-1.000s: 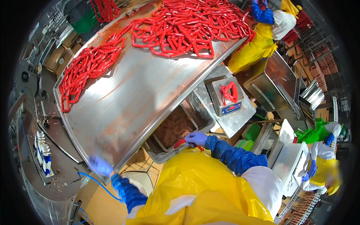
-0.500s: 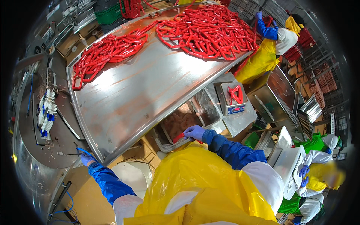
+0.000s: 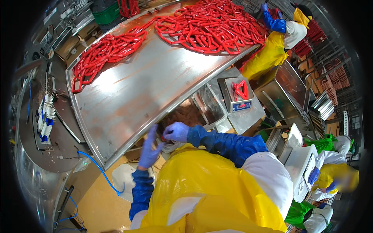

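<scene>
The left hand [image 3: 149, 149] is spreading wide, holding nothing; the right hand [image 3: 175, 132] is pinching a small red sausage piece [image 3: 167, 134], likely soft and slippery, beside the bin [image 3: 211, 106] under the desk [image 3: 128, 97].

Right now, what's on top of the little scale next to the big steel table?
A small bunch of red sausages lies on the scale, partly covering its platform.
</scene>
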The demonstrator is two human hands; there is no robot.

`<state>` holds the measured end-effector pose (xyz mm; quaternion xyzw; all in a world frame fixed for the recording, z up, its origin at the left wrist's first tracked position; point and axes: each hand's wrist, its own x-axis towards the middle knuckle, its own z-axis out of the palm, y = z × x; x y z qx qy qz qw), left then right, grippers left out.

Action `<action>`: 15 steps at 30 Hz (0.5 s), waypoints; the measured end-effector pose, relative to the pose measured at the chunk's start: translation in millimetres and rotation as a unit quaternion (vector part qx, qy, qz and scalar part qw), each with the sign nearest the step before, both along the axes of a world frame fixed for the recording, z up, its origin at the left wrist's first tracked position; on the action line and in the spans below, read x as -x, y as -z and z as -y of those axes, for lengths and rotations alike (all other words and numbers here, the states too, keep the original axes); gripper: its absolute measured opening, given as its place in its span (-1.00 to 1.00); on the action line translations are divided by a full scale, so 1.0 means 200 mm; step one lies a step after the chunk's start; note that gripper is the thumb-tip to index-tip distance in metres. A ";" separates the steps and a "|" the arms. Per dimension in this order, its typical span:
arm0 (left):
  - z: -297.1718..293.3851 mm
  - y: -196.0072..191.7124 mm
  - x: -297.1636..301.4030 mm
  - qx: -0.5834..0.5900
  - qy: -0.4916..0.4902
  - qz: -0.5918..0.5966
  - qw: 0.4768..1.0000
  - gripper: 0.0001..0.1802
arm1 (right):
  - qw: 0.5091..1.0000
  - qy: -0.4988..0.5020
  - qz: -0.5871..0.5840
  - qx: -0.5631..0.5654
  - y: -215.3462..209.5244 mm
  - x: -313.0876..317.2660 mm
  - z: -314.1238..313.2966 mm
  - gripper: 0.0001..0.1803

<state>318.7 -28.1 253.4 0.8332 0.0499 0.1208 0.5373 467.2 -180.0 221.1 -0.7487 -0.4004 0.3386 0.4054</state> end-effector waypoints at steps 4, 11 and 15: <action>0.16 0.35 -0.27 -0.163 0.002 0.069 0.984 -0.52 | 0.958 -0.015 0.283 -0.030 -0.03 -0.19 0.09 -0.79; 0.36 0.37 -0.52 -0.213 0.161 0.158 0.950 -0.78 | 0.992 0.103 -0.067 0.015 -0.11 -0.22 0.51 -0.72; 0.49 0.63 -0.73 -0.187 0.157 0.184 0.952 -0.80 | 0.987 0.149 -0.033 -0.047 -0.16 -0.29 0.67 -0.83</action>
